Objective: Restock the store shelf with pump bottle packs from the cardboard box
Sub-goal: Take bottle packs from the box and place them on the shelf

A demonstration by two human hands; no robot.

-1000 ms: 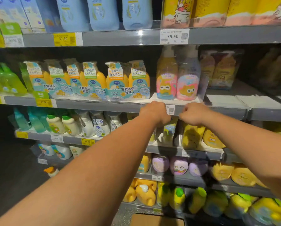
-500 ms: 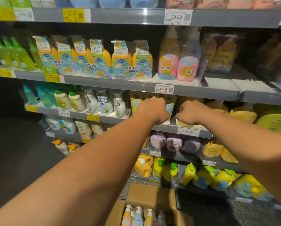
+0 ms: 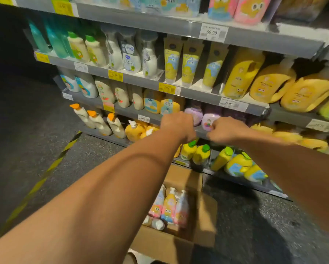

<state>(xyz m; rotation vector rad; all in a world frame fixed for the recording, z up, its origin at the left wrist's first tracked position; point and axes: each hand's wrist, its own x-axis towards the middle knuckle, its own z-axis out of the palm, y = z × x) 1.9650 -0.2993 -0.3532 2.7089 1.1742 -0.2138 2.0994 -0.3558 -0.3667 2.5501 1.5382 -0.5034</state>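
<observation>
A pump bottle pack (image 3: 169,206) is stood upright in the open cardboard box (image 3: 204,216) on the floor, well below both hands. The left hand (image 3: 177,124) and right hand (image 3: 223,131) are held out before the shelf (image 3: 198,95), fingers curled, nothing gripped.

Two hands (image 3: 177,124) (image 3: 225,130), one cardboard box (image 3: 165,242), three upright pump bottles (image 3: 168,205) inside, three orange-capped bottles (image 3: 99,123), three yellow tubes (image 3: 190,63).
</observation>
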